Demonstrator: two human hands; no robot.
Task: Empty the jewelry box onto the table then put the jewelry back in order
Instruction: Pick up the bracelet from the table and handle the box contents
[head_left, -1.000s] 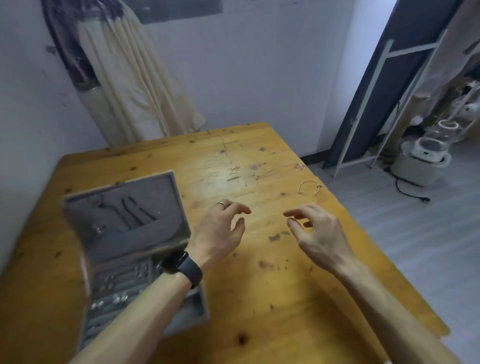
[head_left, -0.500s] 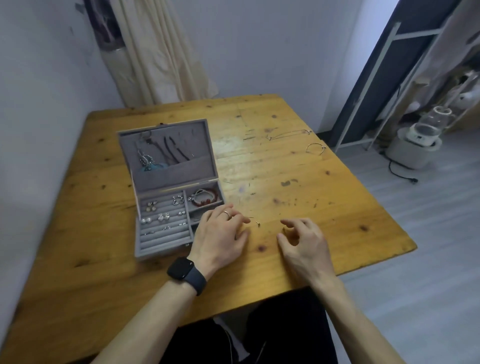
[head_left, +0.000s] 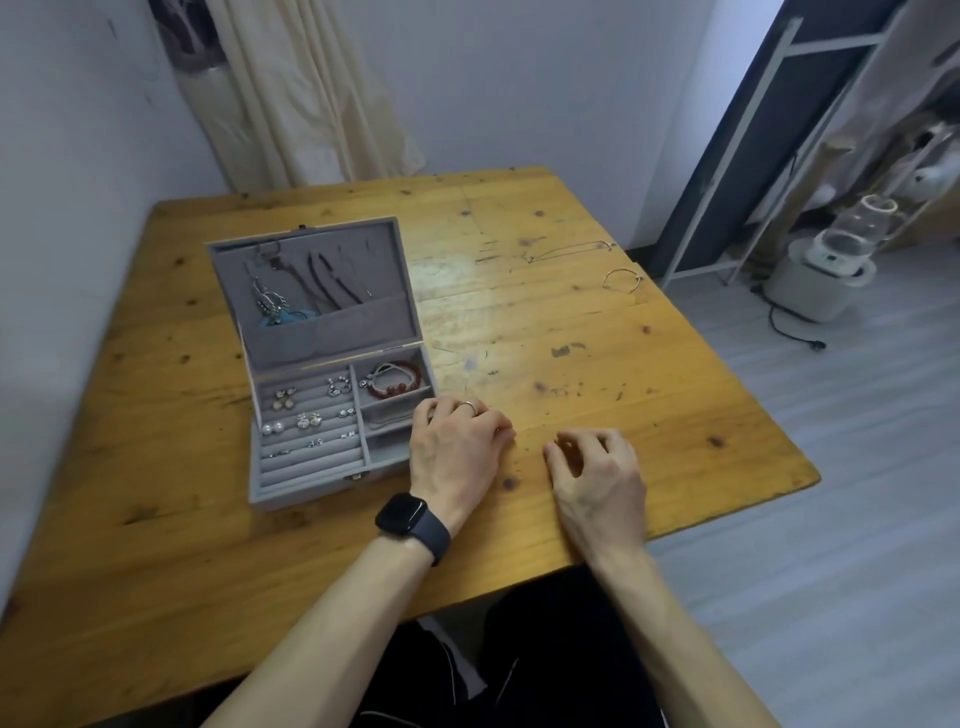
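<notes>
The open jewelry box (head_left: 332, 364) sits left of centre on the wooden table (head_left: 675, 415), with bare wood running right to a bangle (head_left: 622, 280) and chain (head_left: 566, 252) near the far right edge. The left hand (head_left: 457, 452) lies by the box's front right corner, its fingers curled and any hold hidden. The right hand (head_left: 597, 478) rests nearby, fingers loosely bent and empty.

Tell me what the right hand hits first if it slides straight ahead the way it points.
Likely nothing: the right hand points across bare table, passing clear of the jewelry box; depth is unclear.
</notes>
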